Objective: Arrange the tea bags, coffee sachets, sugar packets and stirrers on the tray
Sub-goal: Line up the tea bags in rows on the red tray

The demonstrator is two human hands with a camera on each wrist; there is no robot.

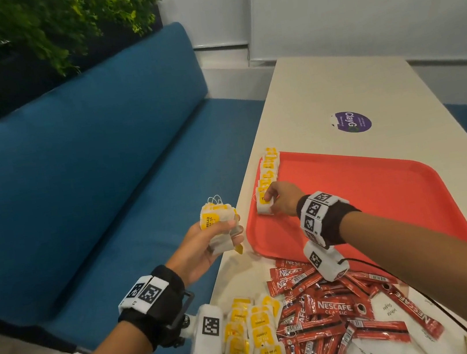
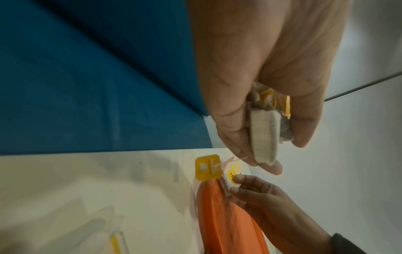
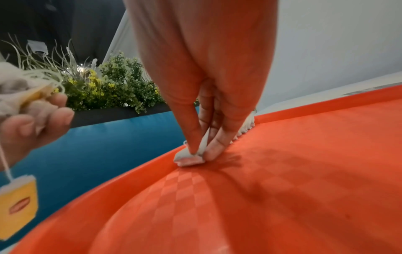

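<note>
Loose tea bags (image 1: 251, 344) and red coffee sachets (image 1: 331, 310) are lying heaped on the table (image 1: 319, 88) nearest the camera, with white sugar packets (image 1: 388, 309) showing among the sachets. Just beyond them, a person's right hand (image 1: 283, 201) is pinching one tea bag (image 1: 264, 207) between thumb and fingers, its lower edge touching the red tray (image 1: 380, 194) beside the left rim. That bag is sitting at the near end of a row (image 1: 269, 170) of tea bags lining the rim. To the left, the left hand (image 1: 206, 247) is gripping a bunch (image 1: 218, 227) of tea bags off the table's edge, above a blue bench (image 1: 88, 168), one yellow tag (image 3: 18, 206) dangling by its string.
</note>
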